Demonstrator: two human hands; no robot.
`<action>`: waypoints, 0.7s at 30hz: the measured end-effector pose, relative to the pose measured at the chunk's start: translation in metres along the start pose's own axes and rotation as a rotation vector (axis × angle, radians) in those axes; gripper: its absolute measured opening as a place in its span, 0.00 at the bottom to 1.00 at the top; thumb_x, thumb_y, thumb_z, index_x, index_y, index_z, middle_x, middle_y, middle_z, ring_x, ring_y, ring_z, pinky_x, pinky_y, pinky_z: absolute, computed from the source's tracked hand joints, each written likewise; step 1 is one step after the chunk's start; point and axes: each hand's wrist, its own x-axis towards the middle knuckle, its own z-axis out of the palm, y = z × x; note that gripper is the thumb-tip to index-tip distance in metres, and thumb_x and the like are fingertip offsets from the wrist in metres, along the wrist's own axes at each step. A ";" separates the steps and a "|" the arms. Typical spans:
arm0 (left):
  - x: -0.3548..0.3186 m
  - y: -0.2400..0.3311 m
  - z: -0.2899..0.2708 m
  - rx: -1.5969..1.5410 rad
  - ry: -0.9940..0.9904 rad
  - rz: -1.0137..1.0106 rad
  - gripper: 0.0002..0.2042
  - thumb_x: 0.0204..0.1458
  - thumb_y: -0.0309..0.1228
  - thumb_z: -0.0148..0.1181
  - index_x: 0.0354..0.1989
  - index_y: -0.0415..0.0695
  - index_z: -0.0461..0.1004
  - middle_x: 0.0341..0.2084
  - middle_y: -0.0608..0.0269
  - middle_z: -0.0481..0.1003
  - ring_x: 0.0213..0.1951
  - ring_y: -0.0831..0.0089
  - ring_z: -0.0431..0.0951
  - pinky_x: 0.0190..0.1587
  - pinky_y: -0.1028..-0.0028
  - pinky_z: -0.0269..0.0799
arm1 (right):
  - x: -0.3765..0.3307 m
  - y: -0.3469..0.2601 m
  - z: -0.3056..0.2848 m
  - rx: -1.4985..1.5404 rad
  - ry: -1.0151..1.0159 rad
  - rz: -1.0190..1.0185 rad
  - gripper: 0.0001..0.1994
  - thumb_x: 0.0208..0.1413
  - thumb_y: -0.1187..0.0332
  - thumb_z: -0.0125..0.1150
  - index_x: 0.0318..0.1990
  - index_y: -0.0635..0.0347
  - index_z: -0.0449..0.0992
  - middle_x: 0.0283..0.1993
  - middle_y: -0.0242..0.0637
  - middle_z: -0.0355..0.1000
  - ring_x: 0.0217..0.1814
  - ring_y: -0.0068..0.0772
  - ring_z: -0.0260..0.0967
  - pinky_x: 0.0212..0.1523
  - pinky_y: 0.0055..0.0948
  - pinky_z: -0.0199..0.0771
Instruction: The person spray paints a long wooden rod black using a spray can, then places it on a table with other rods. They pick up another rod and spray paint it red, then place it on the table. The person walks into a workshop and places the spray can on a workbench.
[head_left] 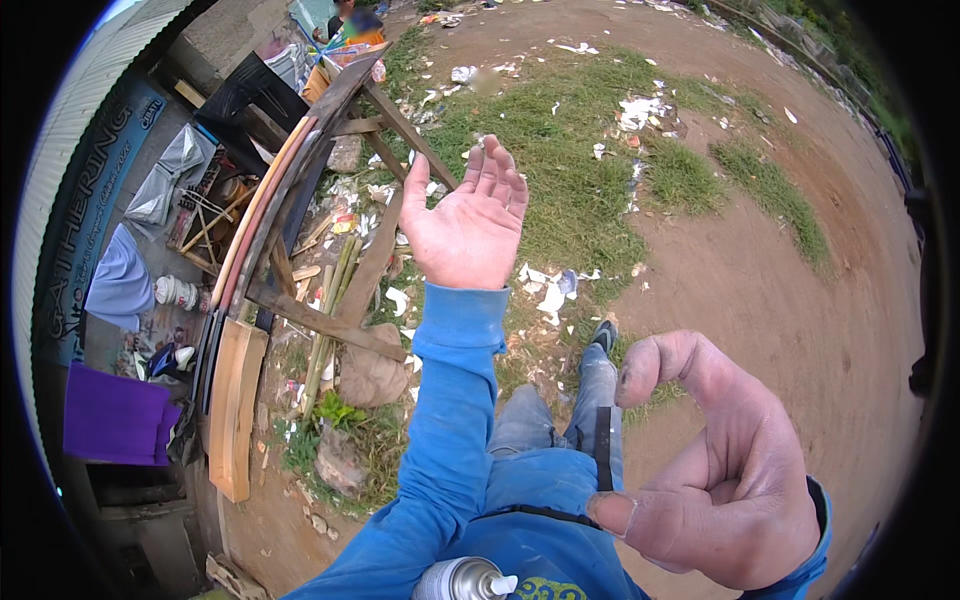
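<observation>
My left hand [465, 225] is raised ahead of me with its palm turned up, open, holding nothing. My right hand [725, 475] is close at the lower right; index finger and thumb curve apart in a C shape, the other fingers curled in. In that gap shows a narrow black strip [603, 450], which looks like a loose strap end against my jeans; whether the fingers touch it I cannot tell. At the bottom edge, against my blue top [540, 550], is a grey can [455, 580] with a white nozzle; what carries it is hidden.
On the left stands a wooden frame [325, 320] with bent pipes along it, beside a yellowish wooden board [235, 410]. A purple cloth [120, 415] hangs under a corrugated roof [85, 90]. Stones [342, 460] and litter lie on the grass [560, 170]. Bare earth [770, 280] spreads right.
</observation>
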 end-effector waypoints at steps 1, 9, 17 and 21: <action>-0.010 -0.003 -0.003 0.005 -0.040 -0.009 0.26 0.56 0.48 0.54 0.49 0.37 0.61 0.47 0.53 0.69 0.48 0.62 0.72 0.49 0.61 0.72 | -0.012 0.006 0.003 0.007 0.002 0.018 0.20 0.55 0.73 0.56 0.55 0.63 0.62 0.27 0.33 0.67 0.22 0.20 0.60 0.20 0.21 0.57; -0.092 -0.021 -0.094 0.231 0.221 0.046 0.22 0.59 0.46 0.49 0.50 0.39 0.63 0.45 0.51 0.72 0.45 0.60 0.75 0.48 0.61 0.74 | -0.091 0.127 0.010 0.058 0.076 0.282 0.19 0.56 0.83 0.51 0.53 0.57 0.57 0.15 0.20 0.47 0.12 0.14 0.39 0.14 0.20 0.39; -0.364 0.026 -0.236 -0.057 0.536 0.405 0.21 0.54 0.44 0.57 0.49 0.42 0.65 0.44 0.53 0.73 0.44 0.59 0.75 0.49 0.58 0.73 | -0.197 0.323 0.025 -0.051 0.061 0.552 0.18 0.58 0.72 0.53 0.57 0.52 0.66 0.23 0.20 0.57 0.18 0.13 0.50 0.16 0.13 0.50; -0.524 0.020 -0.263 -0.085 0.436 0.548 0.24 0.53 0.49 0.57 0.49 0.42 0.68 0.44 0.56 0.75 0.46 0.62 0.76 0.50 0.60 0.72 | -0.254 0.384 0.053 -0.381 -0.129 0.717 0.17 0.58 0.75 0.51 0.55 0.53 0.66 0.26 0.22 0.60 0.17 0.13 0.48 0.15 0.14 0.49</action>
